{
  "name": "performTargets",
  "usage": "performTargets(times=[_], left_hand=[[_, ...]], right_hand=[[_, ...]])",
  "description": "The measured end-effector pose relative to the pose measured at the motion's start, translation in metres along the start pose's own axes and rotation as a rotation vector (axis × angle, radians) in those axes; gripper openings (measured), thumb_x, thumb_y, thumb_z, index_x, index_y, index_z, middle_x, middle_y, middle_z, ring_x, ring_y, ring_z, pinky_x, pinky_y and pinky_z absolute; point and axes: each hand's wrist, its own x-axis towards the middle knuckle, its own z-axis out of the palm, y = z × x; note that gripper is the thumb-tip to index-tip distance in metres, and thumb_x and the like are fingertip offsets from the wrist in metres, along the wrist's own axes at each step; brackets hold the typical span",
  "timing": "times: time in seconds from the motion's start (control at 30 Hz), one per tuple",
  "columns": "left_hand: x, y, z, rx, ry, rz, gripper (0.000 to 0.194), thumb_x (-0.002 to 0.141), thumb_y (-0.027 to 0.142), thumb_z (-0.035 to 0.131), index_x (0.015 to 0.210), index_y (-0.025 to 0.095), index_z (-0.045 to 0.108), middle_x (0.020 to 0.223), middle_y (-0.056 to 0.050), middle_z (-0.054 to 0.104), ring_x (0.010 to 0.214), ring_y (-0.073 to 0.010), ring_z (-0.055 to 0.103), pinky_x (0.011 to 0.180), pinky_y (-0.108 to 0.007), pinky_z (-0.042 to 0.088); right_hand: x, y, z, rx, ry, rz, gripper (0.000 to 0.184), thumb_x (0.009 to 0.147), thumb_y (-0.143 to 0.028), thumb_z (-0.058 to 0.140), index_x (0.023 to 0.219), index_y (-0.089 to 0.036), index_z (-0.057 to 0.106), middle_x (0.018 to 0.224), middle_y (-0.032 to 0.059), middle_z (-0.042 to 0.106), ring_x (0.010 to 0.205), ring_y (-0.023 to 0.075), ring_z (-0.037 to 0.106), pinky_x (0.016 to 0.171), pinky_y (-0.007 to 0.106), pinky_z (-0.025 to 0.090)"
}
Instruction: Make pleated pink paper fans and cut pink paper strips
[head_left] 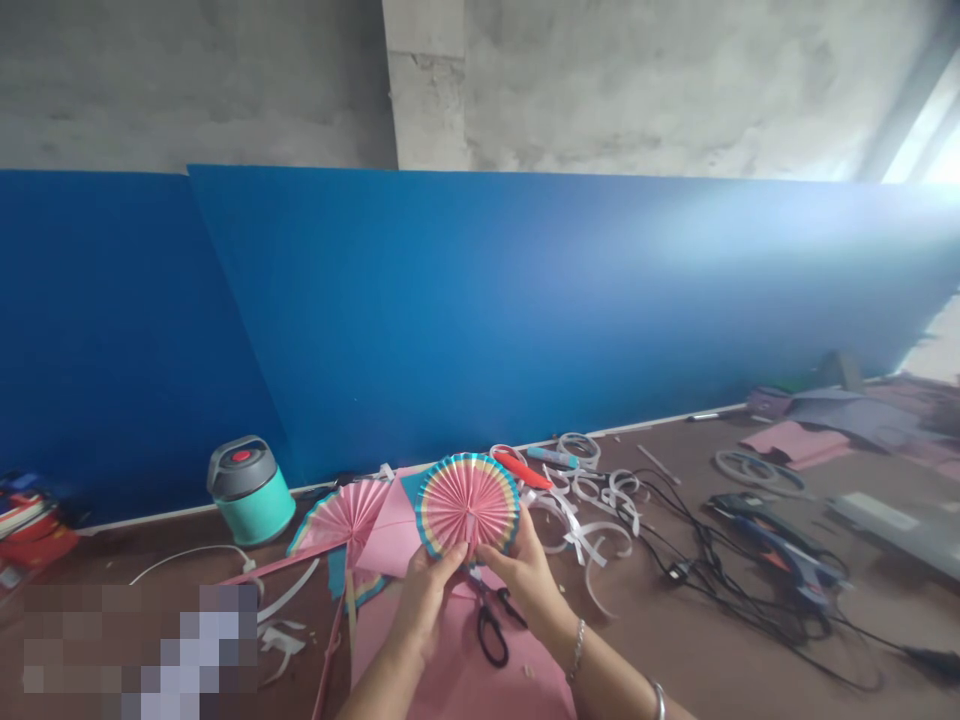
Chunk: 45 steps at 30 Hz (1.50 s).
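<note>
Both of my hands hold a round pleated paper fan point(469, 500), pink in the middle with yellow and blue rings at its rim. My left hand point(431, 590) pinches its lower left edge, and my right hand point(525, 575) grips the lower right edge, thumbs close together at the bottom. Below the hands, scissors with black handles point(492, 635) lie on pink paper point(450, 670). Left of the fan, another pleated paper fan point(349, 520) in pink, yellow and blue rests partly spread beside more pink sheets.
A teal jug with a grey lid point(251, 500) stands at the left. Curled white paper strips point(577, 530) and a red tool point(523, 470) lie behind my right hand. Black cables point(705, 560) and a blue glue gun point(795, 560) spread rightward. A blue partition point(525, 320) backs the table.
</note>
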Motion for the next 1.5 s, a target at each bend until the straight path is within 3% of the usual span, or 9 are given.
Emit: performTargets(times=[0.27, 0.43, 0.6, 0.73, 0.83, 1.0, 1.3, 1.4, 1.5], left_hand=[[0.001, -0.005, -0.004, 0.118, 0.044, 0.050, 0.046, 0.055, 0.037, 0.081, 0.090, 0.009, 0.071, 0.077, -0.011, 0.074, 0.075, -0.0259, 0.069, 0.073, -0.036, 0.053], [0.005, -0.013, -0.008, 0.106, 0.091, 0.093, 0.049, 0.055, 0.036, 0.082, 0.096, 0.011, 0.070, 0.088, -0.011, 0.074, 0.086, -0.0268, 0.068, 0.081, -0.037, 0.052], [0.004, -0.008, -0.008, 0.106, 0.082, 0.071, 0.045, 0.057, 0.034, 0.081, 0.093, 0.010, 0.070, 0.082, -0.011, 0.074, 0.080, -0.0264, 0.069, 0.078, -0.037, 0.052], [-0.002, 0.000, -0.002, 0.045, -0.039, 0.001, 0.041, 0.059, 0.032, 0.079, 0.092, 0.010, 0.071, 0.078, -0.010, 0.074, 0.073, -0.0252, 0.069, 0.073, -0.036, 0.053], [-0.001, -0.002, -0.003, 0.071, -0.110, -0.083, 0.043, 0.055, 0.030, 0.081, 0.091, 0.010, 0.072, 0.077, -0.010, 0.074, 0.071, -0.0251, 0.069, 0.069, -0.035, 0.052], [0.006, -0.011, -0.010, 0.132, -0.131, -0.099, 0.045, 0.050, 0.029, 0.083, 0.090, 0.010, 0.072, 0.077, -0.010, 0.074, 0.073, -0.0265, 0.068, 0.070, -0.036, 0.051], [-0.003, -0.001, -0.003, -0.009, -0.138, -0.074, 0.044, 0.058, 0.024, 0.079, 0.099, 0.012, 0.069, 0.083, -0.007, 0.074, 0.071, -0.0201, 0.067, 0.070, -0.029, 0.050], [-0.003, -0.001, -0.005, -0.113, -0.164, -0.183, 0.034, 0.066, 0.031, 0.075, 0.094, 0.013, 0.068, 0.081, -0.006, 0.073, 0.065, -0.0167, 0.065, 0.060, -0.025, 0.049], [0.000, -0.003, -0.008, -0.175, -0.110, -0.333, 0.026, 0.069, 0.033, 0.073, 0.088, 0.016, 0.066, 0.074, -0.002, 0.071, 0.058, -0.0133, 0.063, 0.051, -0.022, 0.046]], right_hand=[[-0.002, 0.000, 0.001, -0.069, -0.022, -0.050, 0.070, 0.071, -0.026, 0.072, 0.131, -0.023, 0.036, 0.112, 0.0079, 0.061, 0.109, 0.0248, 0.058, 0.097, 0.043, 0.044], [-0.004, 0.003, 0.004, -0.081, -0.017, -0.073, 0.073, 0.071, -0.027, 0.072, 0.133, -0.023, 0.032, 0.123, 0.0110, 0.055, 0.116, 0.0260, 0.053, 0.098, 0.043, 0.044], [-0.004, -0.004, 0.004, -0.049, -0.047, -0.009, 0.070, 0.068, -0.031, 0.075, 0.128, -0.024, 0.040, 0.115, 0.0091, 0.062, 0.107, 0.0271, 0.058, 0.091, 0.042, 0.048], [0.004, -0.021, -0.008, 0.017, -0.006, 0.079, 0.043, 0.076, -0.038, 0.067, 0.114, -0.022, 0.056, 0.105, 0.0064, 0.066, 0.103, 0.0266, 0.060, 0.089, 0.040, 0.047], [0.011, -0.028, -0.020, 0.051, -0.024, 0.125, 0.035, 0.076, -0.040, 0.067, 0.106, -0.021, 0.062, 0.098, 0.0065, 0.069, 0.094, 0.0269, 0.063, 0.080, 0.039, 0.050], [0.018, -0.029, -0.028, 0.022, 0.022, 0.149, 0.032, 0.068, -0.041, 0.073, 0.090, -0.018, 0.068, 0.078, 0.0044, 0.071, 0.076, 0.0259, 0.065, 0.069, 0.036, 0.050], [0.017, -0.031, -0.025, 0.031, 0.032, 0.156, 0.037, 0.069, -0.046, 0.071, 0.092, -0.017, 0.068, 0.079, 0.0066, 0.072, 0.077, 0.0264, 0.066, 0.066, 0.033, 0.050], [0.018, -0.032, -0.027, 0.026, 0.026, 0.163, 0.038, 0.067, -0.046, 0.072, 0.091, -0.017, 0.067, 0.079, 0.0061, 0.072, 0.077, 0.0260, 0.066, 0.066, 0.032, 0.050], [0.020, -0.030, -0.031, 0.044, 0.031, 0.187, 0.038, 0.066, -0.045, 0.075, 0.090, -0.017, 0.068, 0.079, 0.0058, 0.072, 0.075, 0.0256, 0.066, 0.064, 0.032, 0.050]])
